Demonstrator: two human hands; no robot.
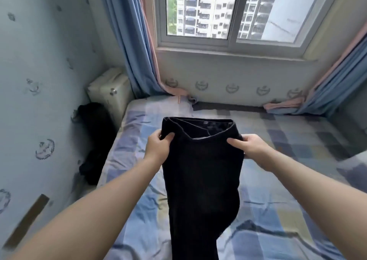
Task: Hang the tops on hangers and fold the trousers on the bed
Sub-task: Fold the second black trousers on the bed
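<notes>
A pair of black trousers [200, 176] hangs in front of me over the bed [288, 140], waistband up and gaping open, legs dropping out of the frame's bottom. My left hand [156, 146] pinches the waistband's left side. My right hand [249, 145] grips its right side at the same height. The bed wears a checked sheet in blue, purple and yellow. No hanger or top is visible on the bed.
A dark heap of clothing [93, 138] fills the gap between the bed and the left wall. A cream cabinet [110, 93] stands in the corner behind it. Blue curtains [129, 41] flank the window [228, 13] beyond the bed.
</notes>
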